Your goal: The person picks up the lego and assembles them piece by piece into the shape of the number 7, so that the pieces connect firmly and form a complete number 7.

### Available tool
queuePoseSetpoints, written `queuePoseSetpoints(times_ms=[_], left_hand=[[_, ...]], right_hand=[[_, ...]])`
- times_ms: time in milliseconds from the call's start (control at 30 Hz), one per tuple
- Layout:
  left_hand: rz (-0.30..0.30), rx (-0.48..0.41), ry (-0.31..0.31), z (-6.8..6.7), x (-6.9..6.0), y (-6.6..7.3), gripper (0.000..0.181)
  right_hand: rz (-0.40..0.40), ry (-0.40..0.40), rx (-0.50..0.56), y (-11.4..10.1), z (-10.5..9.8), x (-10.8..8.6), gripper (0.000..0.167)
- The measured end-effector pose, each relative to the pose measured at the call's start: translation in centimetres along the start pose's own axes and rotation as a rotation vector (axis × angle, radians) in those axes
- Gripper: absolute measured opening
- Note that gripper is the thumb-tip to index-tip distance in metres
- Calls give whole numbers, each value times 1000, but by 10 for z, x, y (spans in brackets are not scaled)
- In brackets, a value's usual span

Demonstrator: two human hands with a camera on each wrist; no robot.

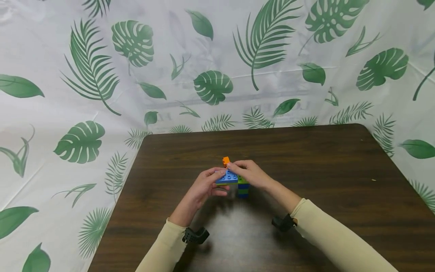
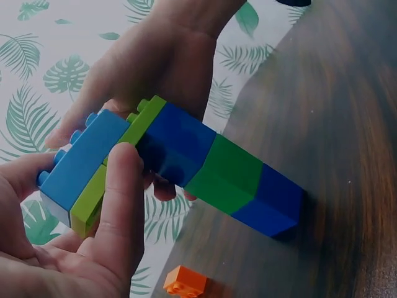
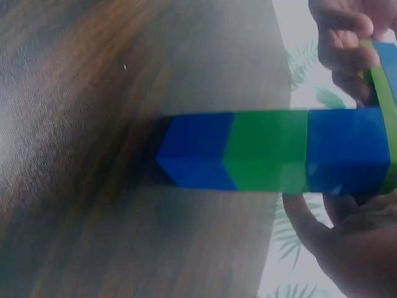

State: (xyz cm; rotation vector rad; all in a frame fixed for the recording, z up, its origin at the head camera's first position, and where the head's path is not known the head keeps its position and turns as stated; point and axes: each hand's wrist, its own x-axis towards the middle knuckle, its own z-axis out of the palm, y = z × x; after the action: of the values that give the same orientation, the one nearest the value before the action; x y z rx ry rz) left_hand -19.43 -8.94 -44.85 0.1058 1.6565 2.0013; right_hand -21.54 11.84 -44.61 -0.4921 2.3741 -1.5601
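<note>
A tower of toy building bricks stands upright on the table, a dark blue brick at the bottom, a green brick in the middle and another dark blue brick above. A flat lime-green piece lies on top and juts out to the left. On its overhanging part sits a light blue brick. My left hand pinches this overhang, thumb on the studs and fingers beneath. My right hand holds the tower's upper part from the right, its thumb reaching the light blue brick; some fingers are hidden behind.
A small orange brick lies on the dark wooden table just beyond the hands. A white curtain with green leaves hangs behind the table and along its left side.
</note>
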Motion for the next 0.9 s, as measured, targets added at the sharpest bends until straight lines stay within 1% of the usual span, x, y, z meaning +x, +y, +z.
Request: queuePoseSetpoints(times_ms=[100, 167, 233, 300, 333, 400, 500, 567, 667, 733, 833, 900], left_hand=[[-1, -17, -1, 0, 0, 0, 50], [-7, -31, 2, 1, 0, 0, 50], [-16, -49, 4, 1, -1, -1, 50], [-18, -56, 0, 1, -1, -2, 52], [-22, -64, -3, 1, -1, -2, 53], [-25, -72, -10, 2, -1, -3, 55], [-32, -74, -22, 2, -2, -4, 56], [-36, -73, -26, 3, -2, -5, 55], [-32, -83, -25, 4, -1, -3, 55], [-27, -97, -23, 5, -1, -2, 54], [-18, -109, -21, 6, -2, -1, 53], [-14, -115, -21, 7, -3, 0, 52]], right_hand=[[37, 47, 7, 4, -7, 6, 54], [58, 81, -17, 11, -11, 11, 53], [52, 112, -101, 20, -14, 17, 45], [18, 115, -205, 30, -16, 22, 36], [-8, 107, -268, 35, -16, 24, 34], [-74, 63, -391, 42, -17, 28, 35], [-150, -39, -552, 48, -16, 31, 47], [-180, -102, -634, 51, -15, 32, 54], [-179, -162, -721, 52, -13, 35, 59], [-158, -184, -769, 52, -12, 37, 59], [-141, -186, -838, 53, -10, 41, 56], [-145, -161, -874, 55, -10, 42, 53]])
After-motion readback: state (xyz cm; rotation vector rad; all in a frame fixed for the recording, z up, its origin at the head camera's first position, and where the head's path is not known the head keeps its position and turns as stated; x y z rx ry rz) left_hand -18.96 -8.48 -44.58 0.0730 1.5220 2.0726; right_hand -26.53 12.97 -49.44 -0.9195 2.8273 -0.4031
